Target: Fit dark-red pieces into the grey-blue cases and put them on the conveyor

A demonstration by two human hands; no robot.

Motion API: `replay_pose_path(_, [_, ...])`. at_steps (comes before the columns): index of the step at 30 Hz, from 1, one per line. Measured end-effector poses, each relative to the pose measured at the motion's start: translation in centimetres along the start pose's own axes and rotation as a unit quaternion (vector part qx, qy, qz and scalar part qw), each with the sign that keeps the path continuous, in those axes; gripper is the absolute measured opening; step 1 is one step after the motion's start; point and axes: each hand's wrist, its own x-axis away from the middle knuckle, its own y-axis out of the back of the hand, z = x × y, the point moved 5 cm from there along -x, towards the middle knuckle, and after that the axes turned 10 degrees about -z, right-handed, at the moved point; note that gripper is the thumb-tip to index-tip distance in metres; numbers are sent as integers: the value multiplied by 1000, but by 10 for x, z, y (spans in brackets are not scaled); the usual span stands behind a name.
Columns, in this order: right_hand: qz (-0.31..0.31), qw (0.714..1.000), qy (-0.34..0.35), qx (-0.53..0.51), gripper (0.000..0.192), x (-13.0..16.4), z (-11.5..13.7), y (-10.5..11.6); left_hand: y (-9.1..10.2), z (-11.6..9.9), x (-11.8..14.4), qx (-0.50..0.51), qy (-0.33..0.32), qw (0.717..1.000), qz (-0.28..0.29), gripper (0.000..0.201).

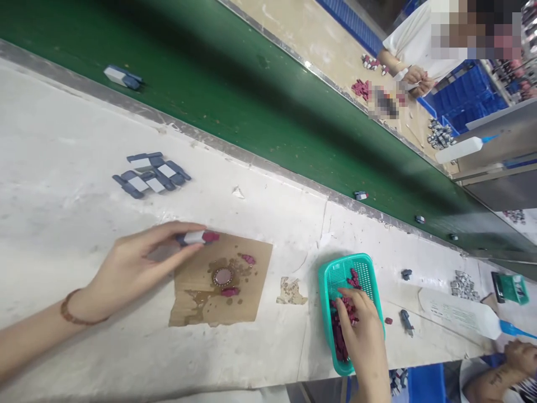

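In the head view, the left hand [132, 270] has thumb and fingers clamped on a grey-and-white piece [193, 239]; I'd keep that pinch on its sides, leaving the maroon tip [211, 237] free. Below and right of those fingertips, a round dish [222, 276] sits on wet cardboard [254, 302]. The right hand [364, 327] dips its fingers among maroon pieces [339, 334] in the green basket [374, 267]; whether they grip one, I can't tell. Singling out one seems wise.

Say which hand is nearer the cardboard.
Left. The left hand is at the corner of the cardboard; the right hand is off to its right, at the basket.
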Motion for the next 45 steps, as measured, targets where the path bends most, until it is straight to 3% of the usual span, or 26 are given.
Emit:
replay_pose_path(3, [46, 999, -22, 4, 17, 8, -28, -9, -8, -1, -30, 15, 5, 1000, 11, 23])
replay_pose_path(6, [44, 998, -48, -14, 17, 12, -35, -16, -23, -7, -67, 23, -23, 999, 23, 32])
replay_pose_path(12, [-12, 984, -118, -132, 28, 13, -24, -1, -56, -18, -142, -43, -67, 997, 14, 34])
replay_pose_path(18, [-70, 933, -152, -318, 13, 10, -3, -5, -87, -2, -183, -87, -120, 989, -12, 25])
replay_pose_path(23, [-27, 887, -137, -440, 9, 0, 36, -31, -79, 14, -188, -129, -167, 977, -34, 32])
replay_pose_path(30, [93, 869, -141, -466, 20, -11, 80, -74, -21, 39, -206, -212, -131, 962, -109, 39])
replay_pose_path(34, [150, 855, -141, -476, 18, -15, 97, -98, -9, 57, -214, -214, -111, 970, -35, 38])
replay_pose_path(37, [171, 868, -115, -451, 21, -17, 111, -110, -6, 55, -212, -199, -109, 974, -11, 33])
replay_pose_path(41, [167, 917, -4, -361, 25, -17, 134, -118, -4, 32, -189, -156, -91, 983, -29, 39])
replay_pose_path(43, [158, 933, 77, -315, 29, -15, 146, -121, -5, 21, -167, -52, -31, 998, -13, 41])
replay_pose_path(45, [146, 937, 166, -271, 34, -12, 155, -124, -9, 14, -137, 102, 65, 992, 34, 38])
